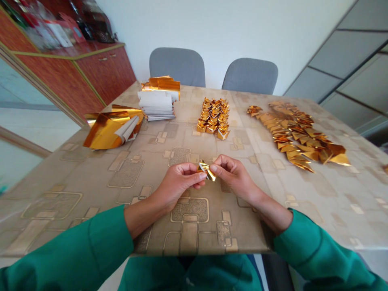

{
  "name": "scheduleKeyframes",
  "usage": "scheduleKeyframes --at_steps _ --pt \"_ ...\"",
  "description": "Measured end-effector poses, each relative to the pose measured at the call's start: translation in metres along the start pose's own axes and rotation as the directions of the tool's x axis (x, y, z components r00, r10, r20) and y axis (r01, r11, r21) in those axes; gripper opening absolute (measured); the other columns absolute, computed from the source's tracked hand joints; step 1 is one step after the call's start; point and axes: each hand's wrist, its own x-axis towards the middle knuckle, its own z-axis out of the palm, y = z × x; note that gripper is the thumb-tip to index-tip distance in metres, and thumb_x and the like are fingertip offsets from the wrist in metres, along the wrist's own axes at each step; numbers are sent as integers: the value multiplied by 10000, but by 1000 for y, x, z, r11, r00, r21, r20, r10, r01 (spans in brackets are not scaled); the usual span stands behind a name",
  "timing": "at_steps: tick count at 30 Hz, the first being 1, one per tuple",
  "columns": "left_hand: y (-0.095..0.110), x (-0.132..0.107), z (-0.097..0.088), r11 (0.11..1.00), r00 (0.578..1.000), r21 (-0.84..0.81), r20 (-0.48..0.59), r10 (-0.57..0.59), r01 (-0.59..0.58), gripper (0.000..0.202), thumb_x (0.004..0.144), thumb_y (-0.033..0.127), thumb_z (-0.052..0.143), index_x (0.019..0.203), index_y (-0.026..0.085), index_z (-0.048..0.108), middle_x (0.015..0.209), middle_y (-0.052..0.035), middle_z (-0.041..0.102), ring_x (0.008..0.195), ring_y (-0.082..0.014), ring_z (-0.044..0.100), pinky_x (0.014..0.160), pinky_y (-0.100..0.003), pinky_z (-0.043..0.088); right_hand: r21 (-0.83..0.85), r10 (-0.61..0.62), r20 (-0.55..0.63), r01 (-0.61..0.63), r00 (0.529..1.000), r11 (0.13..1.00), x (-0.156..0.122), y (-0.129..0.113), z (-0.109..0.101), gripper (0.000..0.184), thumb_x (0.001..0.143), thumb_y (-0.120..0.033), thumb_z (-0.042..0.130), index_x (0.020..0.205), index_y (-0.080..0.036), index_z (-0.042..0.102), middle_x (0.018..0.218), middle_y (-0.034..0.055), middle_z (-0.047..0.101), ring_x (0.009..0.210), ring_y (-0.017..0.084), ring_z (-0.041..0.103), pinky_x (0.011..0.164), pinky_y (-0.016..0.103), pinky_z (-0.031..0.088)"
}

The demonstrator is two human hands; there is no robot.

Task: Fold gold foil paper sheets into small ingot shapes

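Between my hands, above the near part of the table, is a small folded piece of gold foil paper (209,171) with a pale strip at its left side. My left hand (184,178) pinches its left side between thumb and fingers. On the other side, the thumb and forefinger of my right hand (232,171) are closed on its right edge. Straight beyond my hands stand rows of folded gold pieces (214,115). To the left lie loose gold foil sheets (106,129), beside a stack of white-backed sheets (157,106) topped with gold ones.
Curved chains of folded gold pieces (297,133) spread over the right side of the patterned table (127,206). Two grey chairs (177,66) stand at the far edge, against a white wall. A reddish wooden cabinet (103,72) with bottles and bags is at the back left.
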Motion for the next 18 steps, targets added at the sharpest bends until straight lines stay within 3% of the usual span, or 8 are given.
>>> scheduleKeyframes --at_steps 6,13,18 --pt "1 -1 -1 998 999 55 -2 41 -41 257 673 332 812 640 154 629 606 -1 641 562 -96 555 553 -207 421 -59 -50 49 53 998 997 -4 -8 0 376 901 -561 543 776 -206 558 717 -11 535 679 134 478 635 269 388" --pt "-3 -2 0 980 998 191 34 51 -56 219 651 308 794 629 148 647 553 14 603 497 -93 508 496 -214 379 -95 -84 56 89 995 991 -6 -10 5 295 851 -488 652 813 -203 585 703 -13 558 652 128 484 605 267 384" --pt "-2 -2 0 988 995 122 -17 101 -99 220 672 303 792 636 150 639 590 7 633 553 -98 552 549 -210 417 -119 -65 53 71 996 990 -5 -11 -1 343 916 -520 545 792 -203 587 711 -4 561 672 136 494 627 273 385"
